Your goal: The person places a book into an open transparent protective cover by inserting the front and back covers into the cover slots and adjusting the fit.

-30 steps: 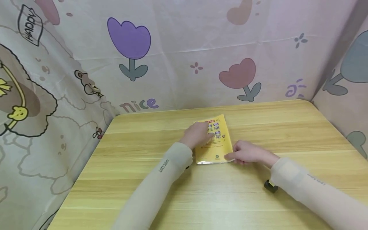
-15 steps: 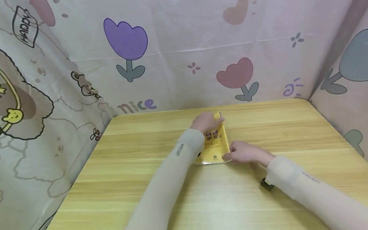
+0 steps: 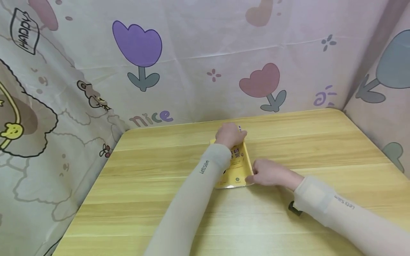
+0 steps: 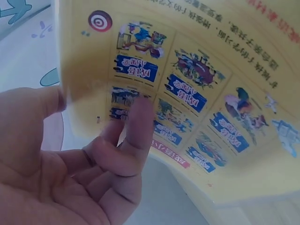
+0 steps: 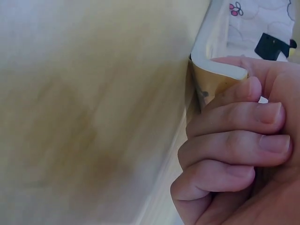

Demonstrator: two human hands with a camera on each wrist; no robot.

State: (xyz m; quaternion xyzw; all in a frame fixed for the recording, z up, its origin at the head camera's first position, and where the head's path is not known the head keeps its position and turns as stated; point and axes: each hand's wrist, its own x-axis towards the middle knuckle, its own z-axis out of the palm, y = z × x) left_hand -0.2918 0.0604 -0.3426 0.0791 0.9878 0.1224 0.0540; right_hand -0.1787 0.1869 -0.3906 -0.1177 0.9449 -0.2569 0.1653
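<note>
A thin yellow book [image 3: 237,170] with several small pictures on its cover lies on the wooden table. My left hand [image 3: 229,135] holds it at the far end: in the left wrist view, the thumb [image 4: 49,96] meets one edge and the curled fingers [image 4: 140,122] touch the printed cover. At the near right corner my right hand [image 3: 267,173] grips the book. Seen from the right wrist, the fingers [image 5: 234,145] curl around that corner and the book's pale page edge [image 5: 220,68] bends there. The left sleeve hides part of the cover.
The wooden table [image 3: 153,170] runs back to a hanging cloth [image 3: 192,78] printed with flowers and bears. More cloth closes off the left and right sides. A small dark device [image 3: 294,208] sits under the right wrist.
My left hand has moved from the cover's left side to the far end of the book. The book's sides now curve up more. My right hand keeps its grip on the corner.
</note>
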